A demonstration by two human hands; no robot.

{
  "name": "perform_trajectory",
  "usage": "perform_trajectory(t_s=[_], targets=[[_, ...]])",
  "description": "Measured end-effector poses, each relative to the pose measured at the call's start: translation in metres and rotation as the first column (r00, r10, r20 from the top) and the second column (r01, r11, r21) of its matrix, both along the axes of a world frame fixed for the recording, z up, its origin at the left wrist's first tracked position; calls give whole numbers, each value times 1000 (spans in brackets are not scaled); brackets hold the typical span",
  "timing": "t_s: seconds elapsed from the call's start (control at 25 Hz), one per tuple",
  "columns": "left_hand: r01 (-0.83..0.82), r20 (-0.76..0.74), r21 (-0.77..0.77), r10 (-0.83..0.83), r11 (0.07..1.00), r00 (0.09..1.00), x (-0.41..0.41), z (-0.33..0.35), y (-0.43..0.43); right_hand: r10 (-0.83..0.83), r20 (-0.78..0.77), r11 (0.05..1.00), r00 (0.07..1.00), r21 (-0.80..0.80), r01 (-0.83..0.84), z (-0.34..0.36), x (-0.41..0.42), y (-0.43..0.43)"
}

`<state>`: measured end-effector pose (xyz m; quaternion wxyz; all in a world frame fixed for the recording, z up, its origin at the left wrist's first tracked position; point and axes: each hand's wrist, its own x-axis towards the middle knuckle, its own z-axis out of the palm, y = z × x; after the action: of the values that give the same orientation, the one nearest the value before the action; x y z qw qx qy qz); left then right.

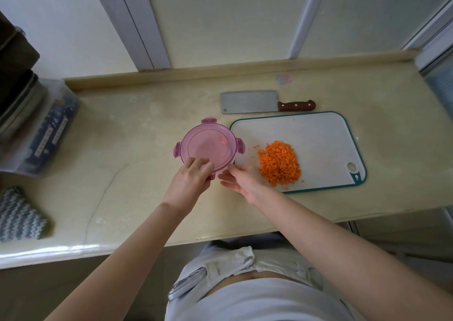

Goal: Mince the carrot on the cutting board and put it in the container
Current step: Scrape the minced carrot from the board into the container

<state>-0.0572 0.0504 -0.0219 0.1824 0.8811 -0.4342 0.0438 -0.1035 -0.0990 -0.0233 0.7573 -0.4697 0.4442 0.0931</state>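
Item: minced carrot (279, 163), one loose heap of small orange bits. It lies on the cutting board (318, 134), toward the board's near half, with a few stray crumbs just beside the pile. I judge it light, damp and crumbly; it has no body to pinch, so it wants scooping with a cupped palm or sliding off the board's edge, and some bits will likely cling to skin.

Item: container (208, 146), round, with a pink translucent lid (196, 139) on it and clip tabs around the rim. It sits just left of the cutting board, touching or nearly touching the board's left edge. I judge it rigid, smooth and light; the sensible hold is at the near tab, levering it up.

Item: my left hand (190, 182), fingers curled onto the lid's near rim at the clip, gripping it.

Item: my right hand (241, 179), open and relaxed, fingers spread, holding nothing, resting at the board's near-left corner, beside the container.

Item: cleaver (264, 102), flat on the counter just beyond the board's far edge, untouched.
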Motion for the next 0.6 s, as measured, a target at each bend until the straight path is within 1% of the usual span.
perform_trajectory(t_s=[0.16, 0.24, 0.32, 0.44, 0.52, 0.6], targets=[[-8, 63, -60, 12, 998, 998, 1, 4, -2, 33, -35, 999, 999, -39, -35, -2, -3, -5], [-27, 102, -100, 37, 995, 994, 1, 8, -4, 33, -26, 995, 999, -97, -35, -4, -5, -6], [-33, 146, -136, 53, 990, 988, 1, 11, -4, 42, 7, 975, 999, -221, -39, -5, -3, -4], [-73, 145, -192, 102, 979, 984, 6, 12, 0, 161, 4, 888, 987, -436, -143, -4, 5, -3], [-141, 151, -168, 167, 976, 974, 11, 11, 8, 233, -36, 838, 972, -500, -219, -4, 9, -5], [-220, 178, -77, 231, 972, 957, 16, 7, 20, 275, -63, 804, 959, -533, -265, -5, 10, -6]])
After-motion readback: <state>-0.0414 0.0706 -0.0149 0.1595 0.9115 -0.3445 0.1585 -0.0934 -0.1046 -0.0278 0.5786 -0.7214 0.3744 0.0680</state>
